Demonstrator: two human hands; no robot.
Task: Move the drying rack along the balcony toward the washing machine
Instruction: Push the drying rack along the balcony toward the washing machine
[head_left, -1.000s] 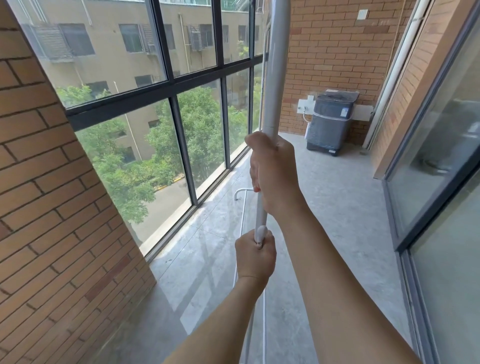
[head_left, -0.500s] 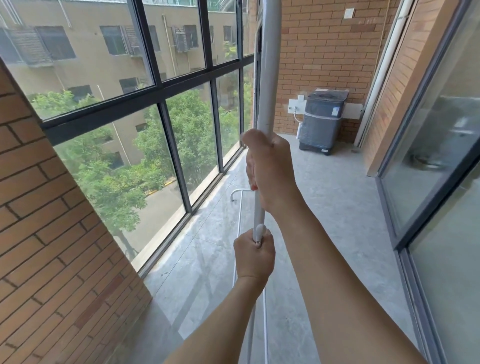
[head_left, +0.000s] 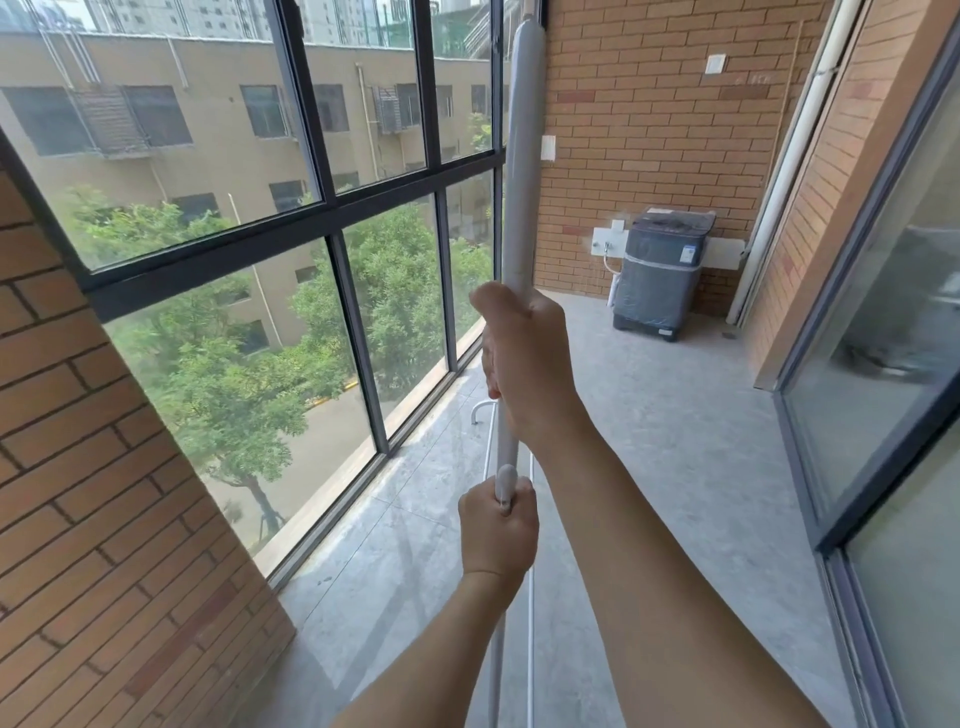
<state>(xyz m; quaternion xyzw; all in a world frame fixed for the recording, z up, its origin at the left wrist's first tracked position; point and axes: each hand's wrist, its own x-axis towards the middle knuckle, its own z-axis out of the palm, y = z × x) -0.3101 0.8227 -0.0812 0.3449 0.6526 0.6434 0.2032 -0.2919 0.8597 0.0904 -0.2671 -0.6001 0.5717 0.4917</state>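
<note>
Nearest to me, the left hand (head_left: 497, 530) is wrapped tight round the lower part of the drying rack (head_left: 519, 171), fingers curled closed about the thin white tube right where it meets the thicker grey sleeve. Just above it, the right hand (head_left: 524, 358) is clamped on the grey upright, fingers folded fully round the pole, thumb up along the near side. Both forearms run in from the bottom edge, the right one crossing higher. The rack stands upright dead centre, its pole rising past the top of view; below my hands I see thin white rails running down toward the floor (head_left: 649, 467), and a curved white foot bar (head_left: 480, 410) showing just left of the pole.

On the near left, a brick pillar (head_left: 104, 493) stands close. Beyond it the dark-framed windows (head_left: 332, 218) run along the left side, trees and a beige building outside. On the right, a sliding glass door (head_left: 883, 338) lines the balcony.

Ahead, grey floor lies between me and the far brick wall (head_left: 649, 130). The washing machine (head_left: 660, 275) sits against that wall, well apart from the rack, a white pipe (head_left: 779, 182) standing in the corner to its right.
</note>
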